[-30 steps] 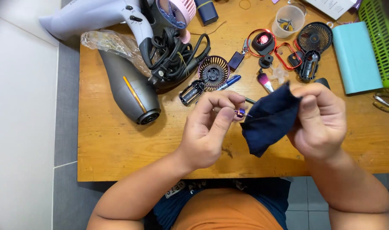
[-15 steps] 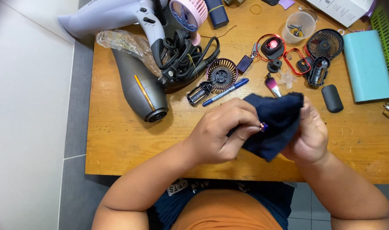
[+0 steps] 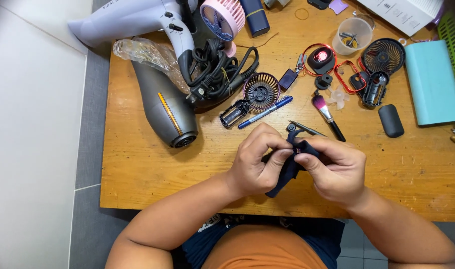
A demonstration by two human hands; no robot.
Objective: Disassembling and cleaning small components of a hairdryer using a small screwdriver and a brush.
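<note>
**A:** What sits at the centre of the frame?

**B:** A dark navy cloth (image 3: 287, 169), bunched up and held above the near edge of a wooden table (image 3: 137, 169). A small reddish part (image 3: 298, 149) shows at its top; what it is cannot be told.

**A:** And the grip?

**B:** Both hands grasp the cloth. The left hand (image 3: 255, 167) pinches it from one side with curled fingers; the right hand (image 3: 337, 169) presses thumb and fingertips on it from the other, the two hands almost touching.

**A:** What lies around them?

**B:** Just beyond the hands, a blue marker (image 3: 265, 112) and a small brush (image 3: 327, 115) with a pink tip. Farther back, a grey hair dryer (image 3: 165, 107) beside a tangle of black cord (image 3: 215, 72), a round black fan grille (image 3: 261, 91), and a white hair dryer (image 3: 132, 20). Well to the right, a teal box (image 3: 431, 82) and a clear plastic cup (image 3: 353, 36).
</note>
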